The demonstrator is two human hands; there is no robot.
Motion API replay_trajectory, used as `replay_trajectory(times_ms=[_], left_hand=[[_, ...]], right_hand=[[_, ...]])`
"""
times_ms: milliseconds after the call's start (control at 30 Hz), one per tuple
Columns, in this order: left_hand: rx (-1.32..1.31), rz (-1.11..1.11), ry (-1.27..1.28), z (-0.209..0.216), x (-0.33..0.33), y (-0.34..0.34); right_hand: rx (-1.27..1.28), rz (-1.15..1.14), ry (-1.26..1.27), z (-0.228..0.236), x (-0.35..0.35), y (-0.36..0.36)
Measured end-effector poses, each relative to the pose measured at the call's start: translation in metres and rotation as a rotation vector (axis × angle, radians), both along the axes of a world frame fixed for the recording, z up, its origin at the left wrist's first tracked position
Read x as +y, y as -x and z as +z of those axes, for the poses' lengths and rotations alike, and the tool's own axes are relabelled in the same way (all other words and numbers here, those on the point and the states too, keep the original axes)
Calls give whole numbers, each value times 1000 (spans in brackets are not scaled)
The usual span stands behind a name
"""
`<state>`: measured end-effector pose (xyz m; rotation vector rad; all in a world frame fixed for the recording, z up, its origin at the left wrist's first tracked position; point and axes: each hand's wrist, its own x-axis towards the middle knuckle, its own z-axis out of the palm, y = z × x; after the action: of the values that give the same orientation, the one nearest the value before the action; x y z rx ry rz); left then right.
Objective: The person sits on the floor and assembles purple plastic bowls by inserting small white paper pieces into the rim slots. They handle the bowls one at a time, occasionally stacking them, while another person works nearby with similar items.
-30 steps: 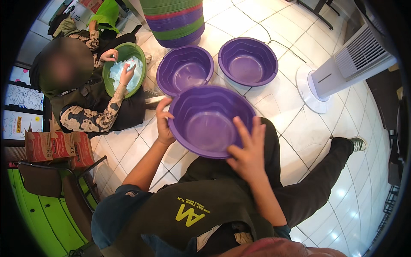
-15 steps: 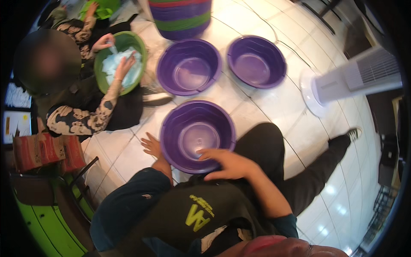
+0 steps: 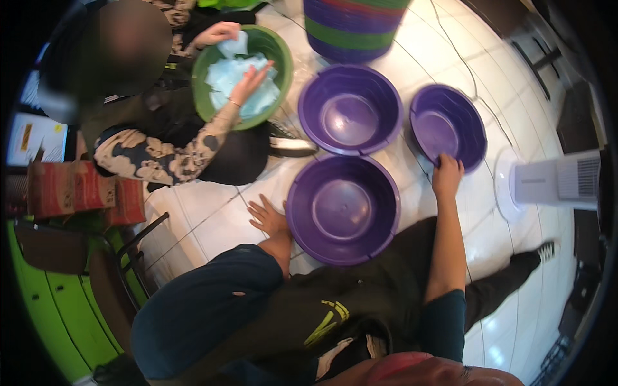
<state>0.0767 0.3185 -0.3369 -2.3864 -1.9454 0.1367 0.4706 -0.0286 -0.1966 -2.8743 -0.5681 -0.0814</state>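
right hand (image 3: 447,175) grips the near rim of the far-right purple basin (image 3: 449,126), fingers apparently curled over it. basin lies just beyond the grip. left hand (image 3: 268,215) open, flat, touching the nearest purple basin (image 3: 342,209).

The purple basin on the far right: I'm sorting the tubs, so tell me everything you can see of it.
The right basin is a round, deep purple tub that looks like glossy plastic, with a rolled rim and a flat bottom. It appears empty and sits upright on the white tiled floor, beside another purple basin. The person's right hand grips its near rim. A white fan stands close by.
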Motion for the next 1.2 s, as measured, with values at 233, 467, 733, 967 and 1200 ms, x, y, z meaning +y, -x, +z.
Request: replay_trajectory(times_ms=[233,467,733,967,1200], left_hand=[[243,3,-106,-30,-3,9],[135,-10,-195,-39,1,11],[26,17,-9,-7,-4,2],[-124,-15,60,8,-9,1],[-160,12,128,22,-9,-3]], right_hand=[[139,-73,-978,55,-34,-3],[149,100,-1257,85,-38,13],[-225,600,-683,136,71,29],[-197,879,-418,90,145,26],[-51,841,-51,63,134,15]])
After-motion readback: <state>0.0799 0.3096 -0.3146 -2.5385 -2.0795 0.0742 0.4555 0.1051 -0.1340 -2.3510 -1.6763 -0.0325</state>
